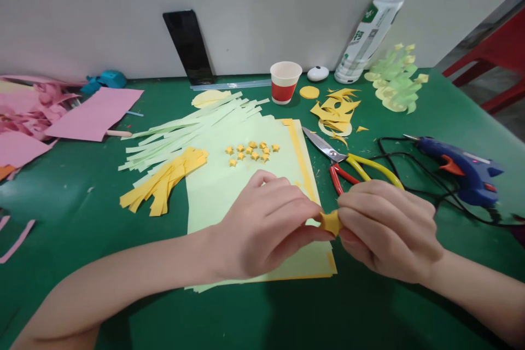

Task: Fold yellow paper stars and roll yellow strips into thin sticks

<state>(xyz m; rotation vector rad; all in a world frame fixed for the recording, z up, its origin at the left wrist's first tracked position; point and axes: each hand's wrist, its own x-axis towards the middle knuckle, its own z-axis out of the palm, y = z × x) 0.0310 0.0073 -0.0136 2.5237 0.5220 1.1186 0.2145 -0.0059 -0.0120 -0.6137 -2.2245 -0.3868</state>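
Between the fingertips of both hands is a small folded yellow paper star (330,223). My left hand (268,224) pinches its left side, and my right hand (385,229) grips its right side. Below and behind the hands lies a stack of pale green paper (213,197) with yellow strips along its right edge. Several finished yellow paper stars (254,156) rest in a cluster on that stack. To their left, yellow paper strips (164,180) are fanned out, beside many pale green strips (192,126).
Scissors (336,156) with red and yellow handles lie behind my right hand. A blue glue gun (459,167) with a black cord is at the right. Farther back stand a paper cup (285,83), a bottle (371,33) and a leaning phone (189,46). Pink paper (98,115) covers the left.
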